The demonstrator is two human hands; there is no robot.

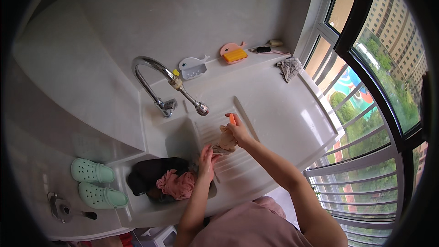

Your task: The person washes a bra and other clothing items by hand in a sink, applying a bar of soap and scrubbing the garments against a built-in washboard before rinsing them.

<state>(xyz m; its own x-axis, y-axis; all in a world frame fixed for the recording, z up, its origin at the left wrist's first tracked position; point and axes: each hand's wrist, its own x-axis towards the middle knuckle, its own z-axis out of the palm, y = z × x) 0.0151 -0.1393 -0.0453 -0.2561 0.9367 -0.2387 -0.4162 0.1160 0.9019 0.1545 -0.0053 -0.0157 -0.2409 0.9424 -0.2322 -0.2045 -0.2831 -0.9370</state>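
Note:
My right hand [239, 133] grips an orange bar [232, 119], which looks like soap, and is against a wet beige cloth [226, 141]. At the cloth's lower left end, my left hand [206, 161] holds its gathered fabric. Both hands are over the ribbed washboard [236, 164] moulded into the white laundry sink. To the left, the sink basin [161, 130] contains dark fabric [154, 171] and a bunched pink cloth [176, 184]. Above the hands hangs the spray head [202, 109] of a chrome gooseneck faucet [137, 67]; no water stream is visible.
On the back ledge are a white whale soap dish [193, 70], a pink whale dish [229, 48] with yellow soap [235, 55], and scrubbing brushes [271, 50]. A crumpled rag [291, 68] lies at the corner. Mint clogs [97, 181] stand left; a barred window [356, 109] is right.

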